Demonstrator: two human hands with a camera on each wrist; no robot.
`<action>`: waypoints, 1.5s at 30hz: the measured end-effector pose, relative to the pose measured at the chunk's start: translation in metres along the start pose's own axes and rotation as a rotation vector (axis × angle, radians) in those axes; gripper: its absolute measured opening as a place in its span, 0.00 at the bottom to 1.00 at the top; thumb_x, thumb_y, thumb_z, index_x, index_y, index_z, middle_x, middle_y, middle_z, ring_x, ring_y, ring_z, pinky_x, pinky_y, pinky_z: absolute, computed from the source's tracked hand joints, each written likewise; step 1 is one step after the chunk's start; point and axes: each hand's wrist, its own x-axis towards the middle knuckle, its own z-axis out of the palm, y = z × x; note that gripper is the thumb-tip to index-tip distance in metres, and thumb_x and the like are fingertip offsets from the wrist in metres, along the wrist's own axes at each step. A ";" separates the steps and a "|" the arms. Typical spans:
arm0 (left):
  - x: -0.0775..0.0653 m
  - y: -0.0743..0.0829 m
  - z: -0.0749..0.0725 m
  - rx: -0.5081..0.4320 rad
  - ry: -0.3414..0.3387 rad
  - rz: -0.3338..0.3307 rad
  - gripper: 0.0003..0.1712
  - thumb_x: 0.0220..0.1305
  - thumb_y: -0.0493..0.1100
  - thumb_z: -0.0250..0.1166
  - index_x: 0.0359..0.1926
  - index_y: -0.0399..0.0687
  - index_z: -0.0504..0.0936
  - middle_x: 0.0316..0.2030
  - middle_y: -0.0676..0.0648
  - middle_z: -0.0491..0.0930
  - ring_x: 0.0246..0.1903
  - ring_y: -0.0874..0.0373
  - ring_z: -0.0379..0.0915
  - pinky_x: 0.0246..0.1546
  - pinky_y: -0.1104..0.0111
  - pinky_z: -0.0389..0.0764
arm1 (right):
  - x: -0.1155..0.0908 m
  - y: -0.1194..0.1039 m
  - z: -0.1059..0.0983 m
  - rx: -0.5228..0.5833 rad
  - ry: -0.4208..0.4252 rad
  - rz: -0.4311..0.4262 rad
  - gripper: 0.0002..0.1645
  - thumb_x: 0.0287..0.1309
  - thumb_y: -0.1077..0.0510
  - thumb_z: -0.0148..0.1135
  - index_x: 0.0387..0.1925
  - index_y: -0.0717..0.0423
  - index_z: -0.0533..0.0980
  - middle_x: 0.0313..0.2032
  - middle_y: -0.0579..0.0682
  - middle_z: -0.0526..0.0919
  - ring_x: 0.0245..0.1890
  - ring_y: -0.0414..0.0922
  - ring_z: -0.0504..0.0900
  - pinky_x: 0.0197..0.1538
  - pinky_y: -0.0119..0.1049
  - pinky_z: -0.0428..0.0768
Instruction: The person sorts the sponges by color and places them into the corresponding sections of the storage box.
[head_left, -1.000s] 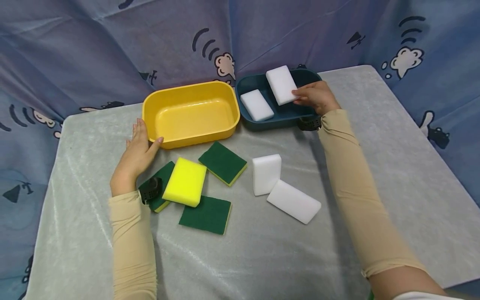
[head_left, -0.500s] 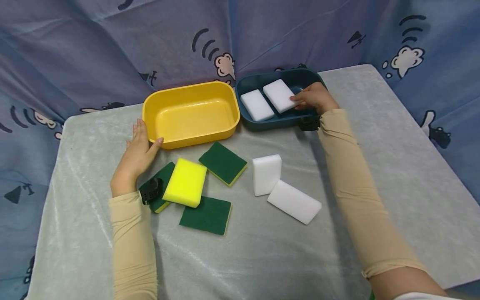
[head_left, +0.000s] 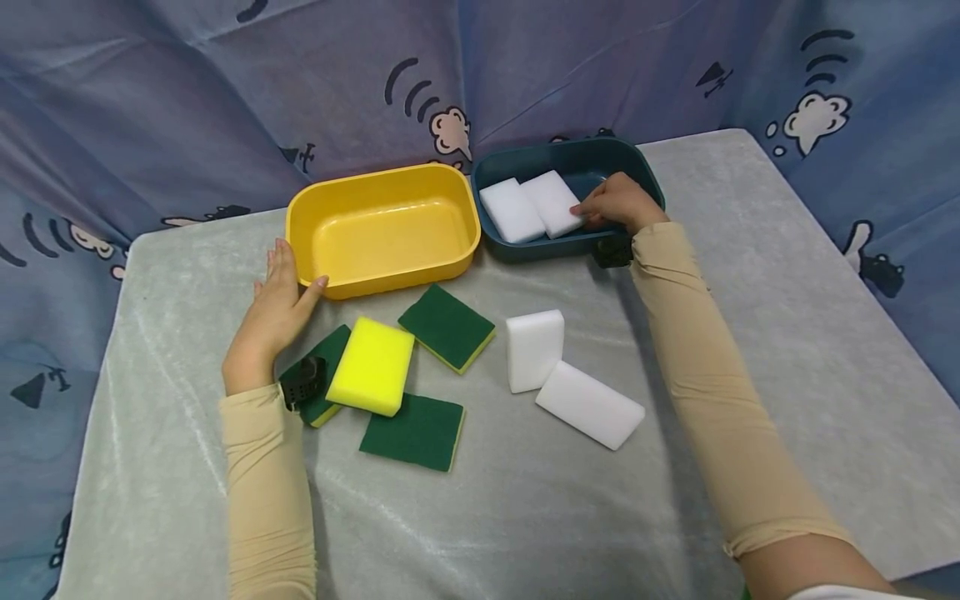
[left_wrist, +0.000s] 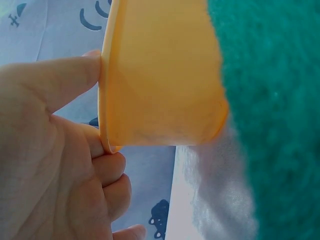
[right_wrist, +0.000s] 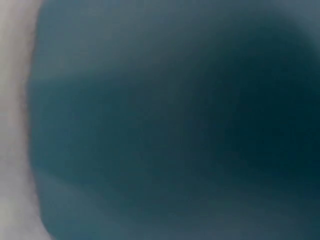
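Counter (head_left: 540, 517), covered in pale grey cloth. Nearest: one rectangular scouring sponge (head_left: 420, 439), green top, yellow underside, flat, long axis running left to right; to its right, one white rectangular foam block (head_left: 590, 406), long axis slanting from far left to near right. Just beyond: one bright yellow rectangular sponge (head_left: 371, 365), tilted, overlapping the first scouring sponge and a second, green-topped scouring sponge (head_left: 334, 347) at its left. One upright white foam block (head_left: 535, 351), on edge, taller than wide, at the slanted block's far end. Farther left: third scouring sponge (head_left: 446, 325), green side up, flat. Beyond: left hand (head_left: 272, 312), fingers extended along the left side of one oblong yellow plastic tray (head_left: 382, 233), thumb spread apart from them and touching the rim; tray's long axis left to right. Beside it: one oblong dark blue plastic tray (head_left: 540, 252), lying likewise. Within: one white rectangular foam sponge (head_left: 550, 202), long axis from far left to near right, its right edge pinched between fingers and thumb of the right hand (head_left: 622, 202); parallel at its left, another white foam sponge (head_left: 510, 211). Right wrist view: blurred, grip not shown. Farthest: blue patterned curtain (head_left: 315, 100).
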 end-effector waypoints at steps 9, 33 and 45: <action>-0.001 0.000 0.001 -0.006 0.000 -0.001 0.48 0.72 0.62 0.37 0.69 0.38 0.20 0.70 0.42 0.17 0.69 0.49 0.14 0.65 0.44 0.28 | -0.004 -0.002 -0.002 -0.168 0.033 -0.003 0.20 0.57 0.51 0.64 0.38 0.68 0.82 0.16 0.45 0.76 0.22 0.41 0.73 0.37 0.39 0.71; 0.001 0.000 0.000 -0.006 -0.006 -0.003 0.48 0.72 0.63 0.37 0.69 0.38 0.20 0.70 0.41 0.17 0.69 0.49 0.13 0.65 0.43 0.28 | -0.059 0.022 -0.012 0.604 0.026 -0.284 0.19 0.54 0.63 0.67 0.45 0.71 0.77 0.33 0.48 0.84 0.34 0.42 0.84 0.39 0.29 0.81; 0.001 -0.002 0.000 -0.010 -0.004 0.001 0.47 0.72 0.62 0.37 0.69 0.39 0.20 0.70 0.42 0.17 0.69 0.48 0.13 0.65 0.44 0.28 | -0.088 0.044 0.009 0.607 -0.147 -0.439 0.14 0.56 0.67 0.64 0.45 0.69 0.79 0.37 0.52 0.85 0.37 0.45 0.84 0.44 0.33 0.81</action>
